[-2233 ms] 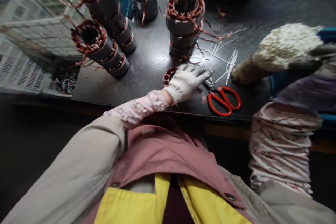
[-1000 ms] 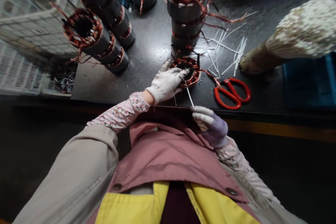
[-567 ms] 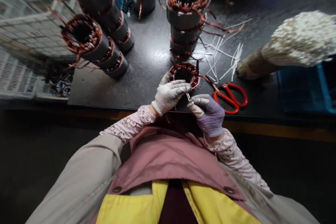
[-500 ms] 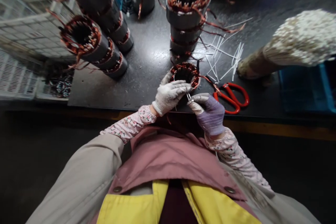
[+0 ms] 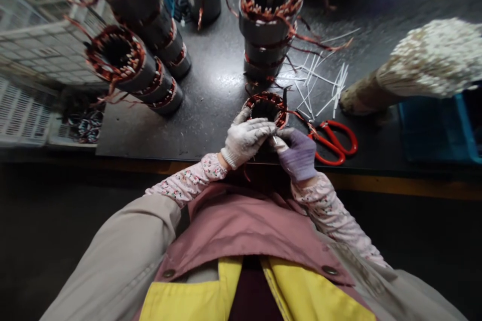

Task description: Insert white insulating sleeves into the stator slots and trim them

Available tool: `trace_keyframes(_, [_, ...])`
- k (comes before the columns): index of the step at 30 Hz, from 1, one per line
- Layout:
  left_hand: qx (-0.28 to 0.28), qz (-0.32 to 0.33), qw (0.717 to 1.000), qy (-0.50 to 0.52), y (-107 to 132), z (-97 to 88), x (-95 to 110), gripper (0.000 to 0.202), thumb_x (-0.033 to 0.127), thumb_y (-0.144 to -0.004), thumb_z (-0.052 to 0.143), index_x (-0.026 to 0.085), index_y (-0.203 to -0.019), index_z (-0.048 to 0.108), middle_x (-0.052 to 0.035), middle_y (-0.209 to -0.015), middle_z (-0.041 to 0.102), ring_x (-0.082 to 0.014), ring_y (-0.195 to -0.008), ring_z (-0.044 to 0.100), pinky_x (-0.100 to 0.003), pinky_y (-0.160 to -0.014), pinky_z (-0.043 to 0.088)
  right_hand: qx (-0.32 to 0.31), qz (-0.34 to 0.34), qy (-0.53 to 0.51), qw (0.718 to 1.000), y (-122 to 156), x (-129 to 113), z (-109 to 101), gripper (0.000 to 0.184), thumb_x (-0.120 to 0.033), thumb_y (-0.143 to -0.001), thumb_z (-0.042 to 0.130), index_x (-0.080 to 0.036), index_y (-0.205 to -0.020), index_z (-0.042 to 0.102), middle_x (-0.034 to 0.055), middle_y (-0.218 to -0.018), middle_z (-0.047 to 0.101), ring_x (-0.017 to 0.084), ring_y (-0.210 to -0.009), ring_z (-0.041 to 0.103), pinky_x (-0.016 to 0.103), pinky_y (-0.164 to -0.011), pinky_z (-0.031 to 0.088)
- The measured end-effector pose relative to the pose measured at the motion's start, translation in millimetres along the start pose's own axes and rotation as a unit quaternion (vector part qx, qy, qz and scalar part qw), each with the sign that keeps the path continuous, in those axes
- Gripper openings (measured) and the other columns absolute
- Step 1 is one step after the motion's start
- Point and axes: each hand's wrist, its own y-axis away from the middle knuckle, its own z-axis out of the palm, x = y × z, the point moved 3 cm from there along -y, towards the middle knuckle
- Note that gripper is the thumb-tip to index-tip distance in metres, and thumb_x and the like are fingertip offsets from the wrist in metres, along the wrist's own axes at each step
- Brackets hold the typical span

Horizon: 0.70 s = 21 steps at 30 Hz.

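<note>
A motor stator [image 5: 265, 100] with copper windings stands near the table's front edge. My left hand [image 5: 246, 140], in a white glove, grips its near left side, thumb along the rim and fingers laid across the front. Close to those fingertips, my right hand [image 5: 299, 153], in a purple glove with pale fingertips, is closed in a pinch on a thin white sleeve [image 5: 274, 141]. Only a short bit of the sleeve shows; the fingers hide the rest. A copper lead [image 5: 295, 113] runs from the stator to the right, toward red-handled scissors [image 5: 335, 141].
Loose white sleeves [image 5: 311, 77] lie behind the scissors. A stator stack [image 5: 265, 35] rises behind my hands, another stack [image 5: 150, 80] at left. To the right are a thick bundle of white sleeves [image 5: 414, 67] and a blue bin [image 5: 433, 130]. White baskets [image 5: 41, 55] stand far left.
My right hand has moved slightly left and up, closer to the left fingertips and the stator. Less of the white sleeve shows now. My left hand stays on the stator.
</note>
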Motion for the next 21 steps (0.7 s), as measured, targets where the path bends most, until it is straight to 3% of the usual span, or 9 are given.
trace_keyframes(4, [-0.027, -0.013, 1.000, -0.001, 0, -1.0, 1, 0.028, 0.031, -0.098, 0.045, 0.027, -0.103, 0.072, -0.0015, -0.107, 0.076, -0.0148, -0.110, 0.068, -0.045, -0.119, 0.028, -0.015, -0.024, 0.003, 1.000, 5, -7, -5, 0.016, -0.035, -0.083, 0.066, -0.021, -0.076, 0.068, 0.0020, -0.075, 0.071, 0.015, -0.067, 0.065, 0.029, -0.068, 0.055])
trace_keyframes(9, [-0.019, 0.003, 1.000, -0.007, 0, -0.5, 0, 0.026, 0.028, -0.098, 0.046, 0.026, -0.102, 0.072, -0.0023, -0.109, 0.075, -0.0152, -0.112, 0.067, -0.045, -0.118, 0.029, 0.001, -0.021, 0.032, 0.999, -3, 8, 7, 0.028, -0.047, -0.085, 0.061, -0.021, -0.076, 0.067, 0.0036, -0.071, 0.070, 0.018, -0.066, 0.065, 0.031, -0.065, 0.054])
trace_keyframes(13, [-0.022, 0.015, 1.000, -0.010, -2, 0.1, 0, 0.026, 0.028, -0.098, 0.045, 0.026, -0.102, 0.071, -0.0015, -0.110, 0.075, -0.0143, -0.111, 0.067, -0.043, -0.117, 0.032, 0.006, -0.083, 0.113, 0.990, -10, 11, 11, 0.033, -0.050, -0.090, 0.052, -0.022, -0.080, 0.066, 0.0062, -0.077, 0.070, 0.019, -0.070, 0.064, 0.031, -0.065, 0.051])
trace_keyframes(17, [-0.047, -0.008, 0.999, -0.012, -6, -2.6, 0, 0.027, 0.029, -0.098, 0.045, 0.024, -0.108, 0.069, -0.0027, -0.110, 0.075, -0.0139, -0.111, 0.067, -0.041, -0.118, 0.032, -0.027, -0.187, 0.224, 0.956, -9, -8, -11, 0.029, -0.040, -0.094, 0.047, -0.022, -0.078, 0.063, 0.0067, -0.074, 0.067, 0.016, -0.065, 0.059, 0.029, -0.057, 0.042])
trace_keyframes(19, [-0.067, -0.017, 0.997, -0.018, -7, -6.5, 1, 0.029, 0.030, -0.097, 0.049, 0.022, -0.119, 0.065, -0.0054, -0.124, 0.069, -0.0152, -0.121, 0.061, -0.040, -0.119, 0.031, -0.054, -0.231, 0.227, 0.945, -1, -19, -24, 0.024, -0.038, -0.090, 0.052, -0.023, -0.073, 0.061, 0.0052, -0.069, 0.065, 0.015, -0.059, 0.056, 0.029, -0.052, 0.037])
trace_keyframes(21, [-0.105, -0.012, 0.994, -0.034, -9, -10.2, 2, 0.041, 0.032, -0.092, 0.058, 0.019, -0.131, 0.057, -0.0091, -0.141, 0.057, -0.0185, -0.133, 0.051, -0.041, -0.121, 0.029, -0.038, -0.203, 0.172, 0.963, 7, -28, -36, 0.020, -0.039, -0.084, 0.058, -0.023, -0.072, 0.060, 0.0055, -0.072, 0.067, 0.015, -0.061, 0.057, 0.029, -0.052, 0.039])
